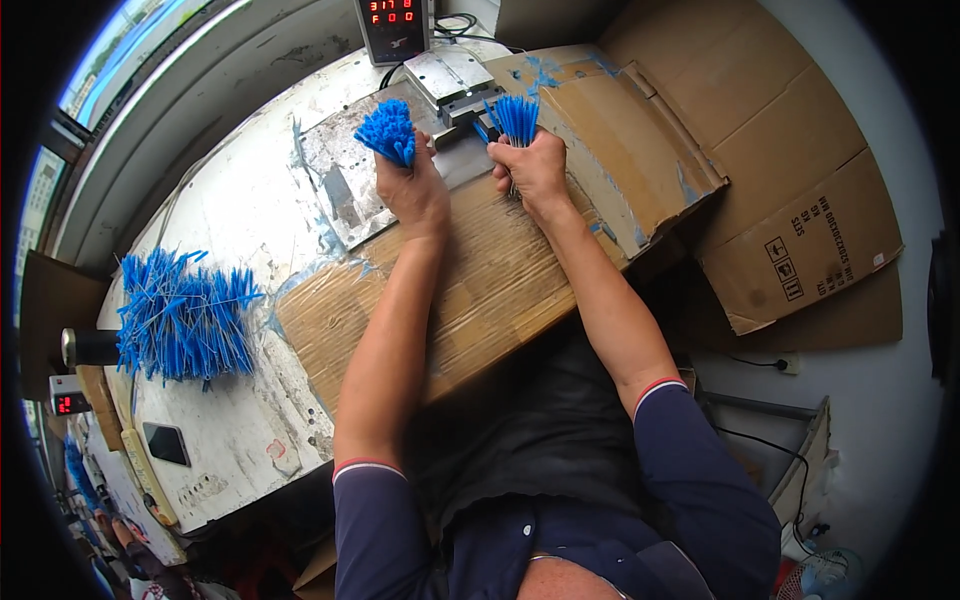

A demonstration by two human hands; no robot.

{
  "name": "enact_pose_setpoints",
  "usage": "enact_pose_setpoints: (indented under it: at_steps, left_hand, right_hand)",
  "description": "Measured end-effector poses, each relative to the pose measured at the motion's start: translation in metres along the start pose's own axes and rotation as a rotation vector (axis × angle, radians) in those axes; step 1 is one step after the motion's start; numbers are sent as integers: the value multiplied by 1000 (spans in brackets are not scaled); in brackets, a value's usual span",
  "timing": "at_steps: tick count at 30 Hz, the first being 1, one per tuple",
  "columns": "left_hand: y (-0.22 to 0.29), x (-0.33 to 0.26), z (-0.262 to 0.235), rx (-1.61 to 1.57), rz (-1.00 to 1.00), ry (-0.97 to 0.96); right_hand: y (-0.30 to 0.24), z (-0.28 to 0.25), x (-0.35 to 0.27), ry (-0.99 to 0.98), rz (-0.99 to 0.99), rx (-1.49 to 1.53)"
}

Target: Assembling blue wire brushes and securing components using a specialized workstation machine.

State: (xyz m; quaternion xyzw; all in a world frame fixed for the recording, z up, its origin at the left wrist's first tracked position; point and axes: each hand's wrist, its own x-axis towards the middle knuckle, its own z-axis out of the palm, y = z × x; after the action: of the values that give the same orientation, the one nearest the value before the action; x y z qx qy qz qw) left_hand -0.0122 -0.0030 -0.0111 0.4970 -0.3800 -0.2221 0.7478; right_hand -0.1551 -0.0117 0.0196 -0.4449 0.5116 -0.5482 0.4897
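My left hand (412, 195) is closed round a thick bundle of blue-tipped wires (386, 131), whose blue ends point up and toward the far side. My right hand (537, 168) grips a second, slimmer bundle of blue-tipped wires (517, 117) just right of the metal machine. Its thin pale ends hang below the fist. Between and beyond both hands sits the small metal press-like machine (448, 78) on a steel plate (345, 185). Under my forearms lies a tape-covered cardboard sheet (500, 275). A large heap of blue-tipped wires (187, 315) rests on the white table at the left.
A control box with a red display (395, 28) stands behind the machine. Open cardboard boxes (790, 200) fill the right side. A phone (166, 444) and a power strip (148, 478) lie at the table's left edge. Another person's hand (122, 531) shows at lower left.
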Motion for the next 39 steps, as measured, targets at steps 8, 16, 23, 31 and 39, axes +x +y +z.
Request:
enact_pose_setpoints:
  at_steps: [8,16,23,31,39]
  left_hand:
    - [14,-3,0,396,269,-7]
    - [18,-6,-2,751,372,-278]
    - [13,-3,-3,727,369,-284]
    - [14,-4,-3,806,416,-369]
    - [10,-1,-5,861,420,-318]
  right_hand:
    - [-2,-3,-2,2,-14,48]
    - [4,-15,-5,-51,-4,323]
    - [3,-17,-9,-58,-28,261]
    - [-5,-20,-22,-27,20,193]
    - [-2,-11,-17,44,-4,170]
